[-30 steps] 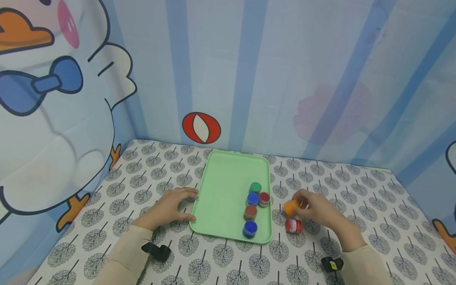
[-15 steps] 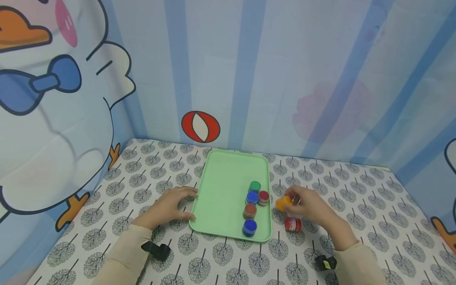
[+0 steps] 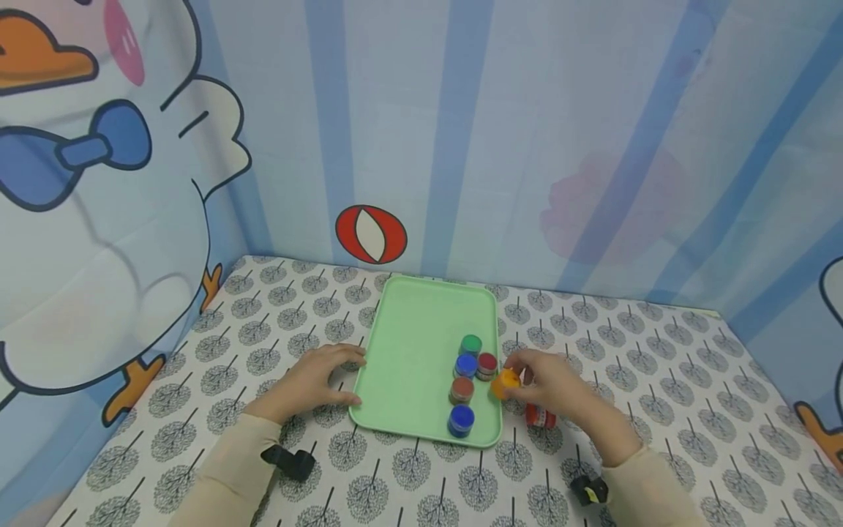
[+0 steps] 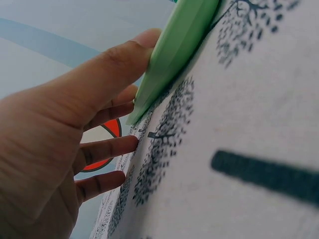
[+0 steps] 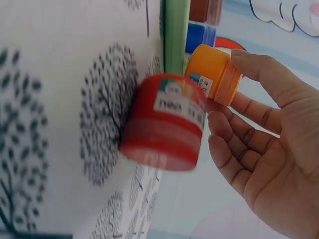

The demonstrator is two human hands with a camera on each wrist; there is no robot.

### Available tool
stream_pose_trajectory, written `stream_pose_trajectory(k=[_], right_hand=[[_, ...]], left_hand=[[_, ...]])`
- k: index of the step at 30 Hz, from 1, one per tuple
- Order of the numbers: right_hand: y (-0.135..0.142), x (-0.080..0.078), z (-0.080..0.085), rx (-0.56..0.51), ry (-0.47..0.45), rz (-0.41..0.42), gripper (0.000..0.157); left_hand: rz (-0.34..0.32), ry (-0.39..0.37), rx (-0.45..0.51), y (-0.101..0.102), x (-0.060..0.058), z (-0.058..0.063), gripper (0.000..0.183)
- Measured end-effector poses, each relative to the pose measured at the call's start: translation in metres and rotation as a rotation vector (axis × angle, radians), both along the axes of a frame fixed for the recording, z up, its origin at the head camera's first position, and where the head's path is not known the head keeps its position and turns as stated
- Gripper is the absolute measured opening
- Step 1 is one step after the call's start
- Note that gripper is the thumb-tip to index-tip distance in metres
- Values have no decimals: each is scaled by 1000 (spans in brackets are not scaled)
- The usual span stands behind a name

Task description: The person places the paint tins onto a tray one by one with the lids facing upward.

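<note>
My right hand [image 3: 549,384] pinches an orange paint jar [image 5: 212,72] between thumb and fingers, at the right rim of the green tray [image 3: 415,351]. Just below that hand a red paint jar [image 5: 164,122] lies on its side on the cloth, partly covered by the hand in the head view. At the tray's left edge, my left hand [image 3: 319,380] rests with thumb and fingertips touching the rim, fingers loosely extended. Along the tray's right half stand a green jar [image 3: 470,345], a dark red jar [image 3: 487,366], a brown jar [image 3: 462,390] and two blue jars, one nearest the front [image 3: 461,421].
A white cloth [image 3: 276,322] printed with dark trees covers the table. Behind it hangs a striped blue curtain [image 3: 507,146] with a cartoon duck on the left. Each wrist wears a small black camera.
My right hand has carried the orange jar leftward from beside the red jar to the tray's right rim. The left hand and the jars on the tray have stayed in place.
</note>
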State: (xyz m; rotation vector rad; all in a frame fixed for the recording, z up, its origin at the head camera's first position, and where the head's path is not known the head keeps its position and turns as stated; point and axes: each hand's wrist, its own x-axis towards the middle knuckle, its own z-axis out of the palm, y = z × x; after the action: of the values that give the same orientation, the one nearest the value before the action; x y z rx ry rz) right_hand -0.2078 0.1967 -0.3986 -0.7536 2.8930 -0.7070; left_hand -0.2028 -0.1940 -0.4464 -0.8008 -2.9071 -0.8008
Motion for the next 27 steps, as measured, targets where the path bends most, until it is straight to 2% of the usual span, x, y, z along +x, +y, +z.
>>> stream_pose_trajectory(k=[16, 27], right_hand=[[-20, 4, -4, -17, 5, 29, 22], [-27, 5, -7, 28, 4, 15, 21]], left_hand=[[5, -12, 8, -3, -2, -5, 62], [0, 0, 2, -1, 0, -1, 61]])
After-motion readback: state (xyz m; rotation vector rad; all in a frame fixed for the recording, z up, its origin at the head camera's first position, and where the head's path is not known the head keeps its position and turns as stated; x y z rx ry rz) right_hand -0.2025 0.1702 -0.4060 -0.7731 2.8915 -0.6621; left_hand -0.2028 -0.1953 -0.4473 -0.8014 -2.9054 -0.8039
